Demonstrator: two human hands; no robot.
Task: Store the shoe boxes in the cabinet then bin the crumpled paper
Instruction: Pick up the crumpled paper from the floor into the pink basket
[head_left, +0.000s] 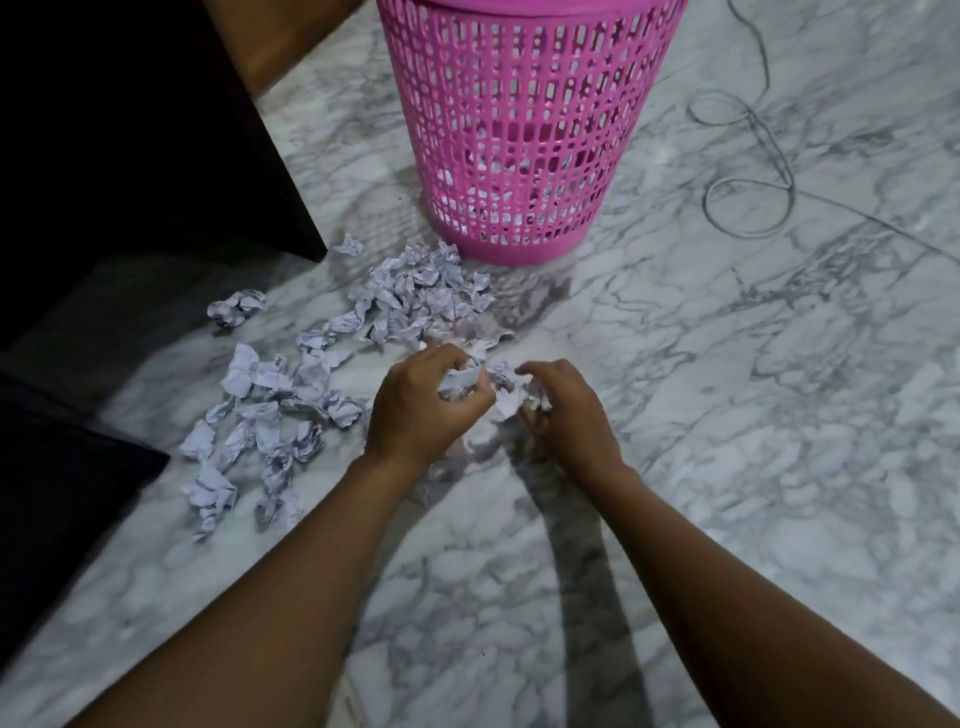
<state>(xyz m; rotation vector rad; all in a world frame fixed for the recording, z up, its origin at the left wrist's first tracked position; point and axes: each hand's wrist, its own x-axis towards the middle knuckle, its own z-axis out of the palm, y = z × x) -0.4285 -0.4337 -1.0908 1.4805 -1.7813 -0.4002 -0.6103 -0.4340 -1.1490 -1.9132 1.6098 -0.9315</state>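
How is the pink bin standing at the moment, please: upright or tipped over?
Upright. The pink bin stands on its narrow base on the marble floor, wider end up.

Both bare forearms reach fwd from the frame's lower corners, converging near centre. L hand (423, 410) is knuckles-up, fingers curled tight round a wad of crumpled paper (460, 382). R hand (569, 415) sits just beside it, wrist slightly bent, fingers hooked downward, apparently pinching more paper vs. the thumb; blur softens the fingertips.
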